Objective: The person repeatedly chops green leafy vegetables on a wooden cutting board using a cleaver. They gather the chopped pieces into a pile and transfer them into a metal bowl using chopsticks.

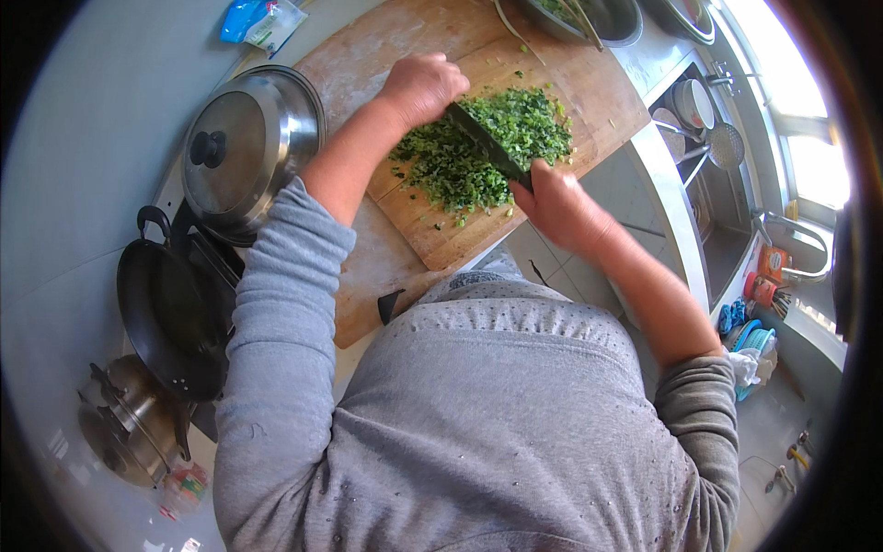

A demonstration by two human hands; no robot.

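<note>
My right hand [557, 207] grips the handle end of a dark-bladed kitchen knife [487, 143]. At the blade's far end my left hand [426, 88] is closed on the tip; its fingertips are hidden from me. The blade lies slantwise across a spread heap of finely chopped leafy greens [534, 127]. Under the greens is a wooden cutting board [434, 245], which rests on a larger, flour-dusted wooden board [338, 76]. Stray green bits lie around the heap's edges.
Left stand a lidded steel pan [238, 152], a black wok [172, 310] and a steel pot [127, 421]. A metal bowl [614, 27] with greens and chopsticks sits at the board's far edge. Right is a sink [731, 234] with a bowl [692, 103] and a skimmer [726, 146].
</note>
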